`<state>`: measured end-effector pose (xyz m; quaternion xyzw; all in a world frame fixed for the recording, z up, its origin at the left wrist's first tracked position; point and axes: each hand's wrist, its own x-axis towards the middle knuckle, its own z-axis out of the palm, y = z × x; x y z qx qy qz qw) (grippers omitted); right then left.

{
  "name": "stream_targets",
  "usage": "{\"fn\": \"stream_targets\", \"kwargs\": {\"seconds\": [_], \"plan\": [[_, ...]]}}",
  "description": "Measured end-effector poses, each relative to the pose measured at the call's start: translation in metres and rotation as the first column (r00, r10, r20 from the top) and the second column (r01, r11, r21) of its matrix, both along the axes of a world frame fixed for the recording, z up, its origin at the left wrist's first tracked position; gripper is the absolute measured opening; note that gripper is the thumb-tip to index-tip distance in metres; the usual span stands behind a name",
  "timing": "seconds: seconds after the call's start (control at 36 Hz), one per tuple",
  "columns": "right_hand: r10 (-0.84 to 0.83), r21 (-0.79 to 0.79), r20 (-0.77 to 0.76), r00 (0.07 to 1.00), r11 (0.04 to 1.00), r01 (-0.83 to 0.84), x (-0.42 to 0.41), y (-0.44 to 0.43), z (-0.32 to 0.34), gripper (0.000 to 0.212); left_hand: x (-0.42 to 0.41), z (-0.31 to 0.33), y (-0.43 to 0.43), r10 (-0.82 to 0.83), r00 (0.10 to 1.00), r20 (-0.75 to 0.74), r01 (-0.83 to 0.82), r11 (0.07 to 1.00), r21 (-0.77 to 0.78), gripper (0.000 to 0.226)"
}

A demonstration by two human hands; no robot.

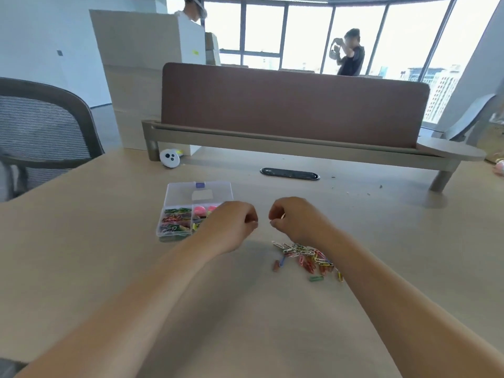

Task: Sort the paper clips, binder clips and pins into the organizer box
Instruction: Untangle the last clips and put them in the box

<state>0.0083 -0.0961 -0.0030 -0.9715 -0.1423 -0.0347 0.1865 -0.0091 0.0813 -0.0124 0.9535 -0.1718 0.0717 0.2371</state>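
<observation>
Sorting step: right hand (291, 219) pinches small pale item (270, 220); left hand (231, 222) curled, contents unclear. Next: organizer box (180, 192), beyond left hand.

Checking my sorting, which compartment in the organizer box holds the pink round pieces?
The far-row compartment, second column from the left of the organizer box, beside the left hand. The three compartments left of it hold mixed-coloured paper clips.

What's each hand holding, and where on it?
Right hand pinches what looks like a pale paper clip; only its tip shows past the fingers, so hold point unclear. Left hand: fingers curled, contents cannot be told.
</observation>
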Motion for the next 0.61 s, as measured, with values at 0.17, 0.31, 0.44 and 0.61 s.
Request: {"fn": "stream_targets", "kwargs": {"seconds": [0.17,0.31,0.44,0.61], "plan": [[0.077,0.054,0.01,0.997,0.996,-0.078,0.018,0.056,-0.001,0.009,0.004,0.004,0.053,0.145,0.989,-0.015,-0.146,0.989,-0.017,0.014],[0.136,0.09,0.008,0.991,0.987,-0.136,0.03,0.097,-0.003,0.009,0.008,0.006,0.087,0.217,0.976,-0.033,-0.218,0.976,-0.026,0.011],[0.176,0.101,0.013,0.984,0.979,-0.176,0.039,0.127,-0.004,0.012,0.011,0.006,0.108,0.249,0.968,-0.025,-0.25,0.968,-0.025,0.011],[0.189,0.086,0.018,0.982,0.978,-0.19,0.05,0.146,-0.01,0.014,0.016,0.004,0.126,0.253,0.967,0.001,-0.253,0.967,-0.016,0.014]]}}
